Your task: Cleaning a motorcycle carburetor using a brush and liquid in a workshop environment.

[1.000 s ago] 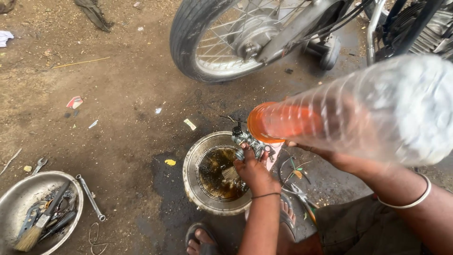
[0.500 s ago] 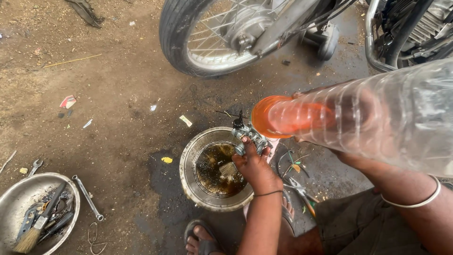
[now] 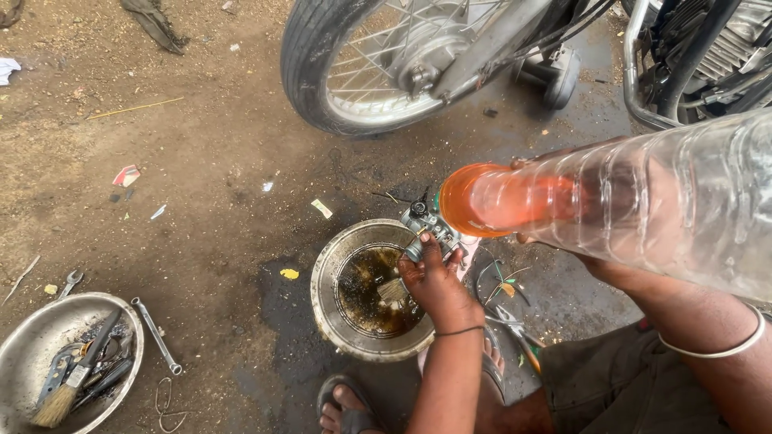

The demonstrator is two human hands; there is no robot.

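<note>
My left hand [image 3: 438,283] grips a small grey metal engine part [image 3: 428,223] over the far rim of a round metal bowl [image 3: 326,281] that holds dark liquid. My right hand [image 3: 619,269] holds a large clear plastic bottle [image 3: 643,205] tilted on its side, close to the camera. Orange liquid fills the bottle's neck [image 3: 490,201], which points left, just above and right of the engine part. A small brush [image 3: 392,291] lies in the bowl by my left fingers. My foot in a sandal [image 3: 346,406] rests below the bowl.
A motorcycle wheel [image 3: 378,72] and frame [image 3: 691,56] stand at the top. At bottom left a metal dish [image 3: 32,337] holds a brush and tools; a spanner [image 3: 157,336] lies beside it. Pliers [image 3: 515,329] and wires lie right of the bowl on oily dirt ground.
The bottle has tilted a little and its neck sits slightly further right of the engine part. My left hand stays on the part over the bowl.
</note>
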